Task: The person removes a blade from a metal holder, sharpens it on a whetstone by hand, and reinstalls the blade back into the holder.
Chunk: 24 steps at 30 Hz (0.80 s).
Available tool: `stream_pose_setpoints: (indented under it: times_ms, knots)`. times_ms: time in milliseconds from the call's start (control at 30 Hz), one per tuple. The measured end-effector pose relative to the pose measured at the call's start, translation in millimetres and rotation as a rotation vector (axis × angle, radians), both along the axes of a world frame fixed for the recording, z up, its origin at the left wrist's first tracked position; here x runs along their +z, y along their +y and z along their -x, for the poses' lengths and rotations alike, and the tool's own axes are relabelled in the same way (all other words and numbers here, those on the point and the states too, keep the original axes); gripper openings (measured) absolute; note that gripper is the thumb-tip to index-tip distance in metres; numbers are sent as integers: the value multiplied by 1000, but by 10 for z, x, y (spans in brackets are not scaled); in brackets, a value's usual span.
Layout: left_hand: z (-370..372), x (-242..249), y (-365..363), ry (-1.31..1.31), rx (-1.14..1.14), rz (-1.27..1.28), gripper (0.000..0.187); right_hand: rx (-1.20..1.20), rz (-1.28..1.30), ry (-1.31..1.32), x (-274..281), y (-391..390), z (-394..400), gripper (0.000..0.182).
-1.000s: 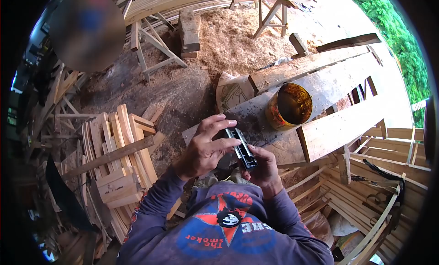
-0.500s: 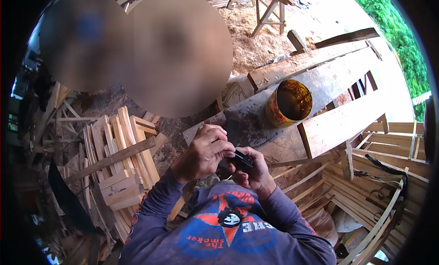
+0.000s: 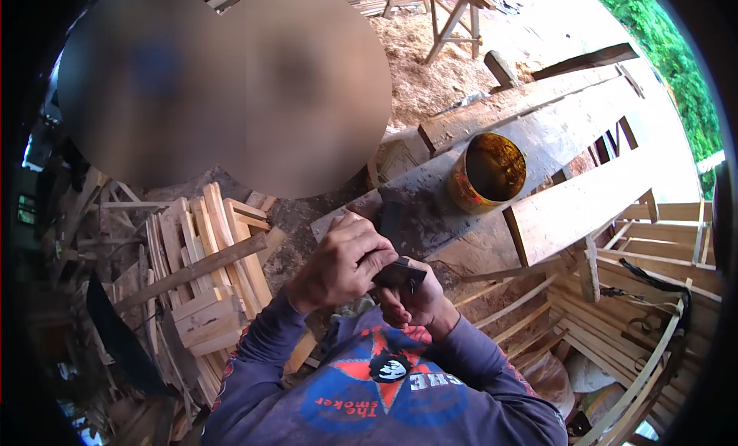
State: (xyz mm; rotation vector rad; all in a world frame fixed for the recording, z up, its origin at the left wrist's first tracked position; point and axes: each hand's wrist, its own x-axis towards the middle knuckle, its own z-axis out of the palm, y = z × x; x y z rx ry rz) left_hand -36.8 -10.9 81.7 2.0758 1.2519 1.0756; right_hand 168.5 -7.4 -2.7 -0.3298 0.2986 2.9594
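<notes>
A small black rectangular object (image 3: 400, 274) is between my two hands in front of my chest; its exact kind I cannot make out. My right hand (image 3: 423, 301) grips it from below and the right side, with fingers curled around it. My left hand (image 3: 342, 263) is closed, its thumb and fingertips pressed at the object's upper left edge. Part of the object is hidden behind the left fingers. Just beyond my hands, a stained grey board (image 3: 419, 215) carries an open yellowish bucket (image 3: 461, 186) with brown stains inside.
Stacked wooden slats (image 3: 223, 238) stand at the left. A thick plank (image 3: 576, 208) and wooden frames (image 3: 630, 307) are at the right. Sawdust (image 3: 430, 77) covers the ground at the back, near a wooden trestle (image 3: 453, 31). Two blurred round patches hide the upper left.
The black object has turned, so more of its broad flat face shows. My left hand has shifted slightly right and down over its edge. The bucket and planks have stayed in place.
</notes>
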Motion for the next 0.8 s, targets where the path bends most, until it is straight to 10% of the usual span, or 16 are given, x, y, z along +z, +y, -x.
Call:
stream_pose_setpoints:
  times_ms: [500, 700, 800]
  knots:
    - [4, -25, -163, 14, 28, -138, 10, -32, -142, -408, -123, 167, -90, 40]
    - [88, -323, -389, -278, 475, -9, 14, -589, -424, -742, 431, 880, -514, 30]
    - [-228, -1125, -385, -172, 576, 220, 32, -417, -1760, -1107, 17, 1626, -1401, 28]
